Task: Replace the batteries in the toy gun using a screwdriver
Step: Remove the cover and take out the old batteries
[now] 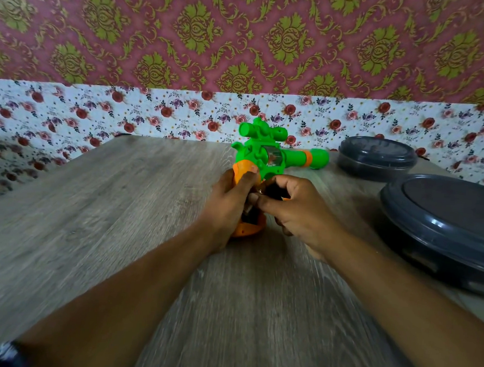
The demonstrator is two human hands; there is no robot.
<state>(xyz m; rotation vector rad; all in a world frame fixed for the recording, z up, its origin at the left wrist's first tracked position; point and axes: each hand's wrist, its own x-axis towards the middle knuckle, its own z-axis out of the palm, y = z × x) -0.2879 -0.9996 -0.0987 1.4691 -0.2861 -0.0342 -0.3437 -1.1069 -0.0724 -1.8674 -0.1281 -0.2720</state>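
Evidently light, rigid plastic: toy gun (268, 153) gripped at orange handle by left hand (228, 208), right hand (290, 211) pinching a small dark object.

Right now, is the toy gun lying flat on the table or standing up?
Standing up. The toy gun has its orange handle down on the table, barrel pointing right, left hand gripping the handle.

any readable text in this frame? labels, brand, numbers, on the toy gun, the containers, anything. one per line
None readable.
Toy gun: no lettering visible on the green body or orange grip; frame is motion-blurred.
Near grey lidded container: lid shows no text.
Far grey lidded container: lid shows no text.
Wallpaper: patterns only, no words.
Left hand and right hand cover the grip area; any marking there is hidden.
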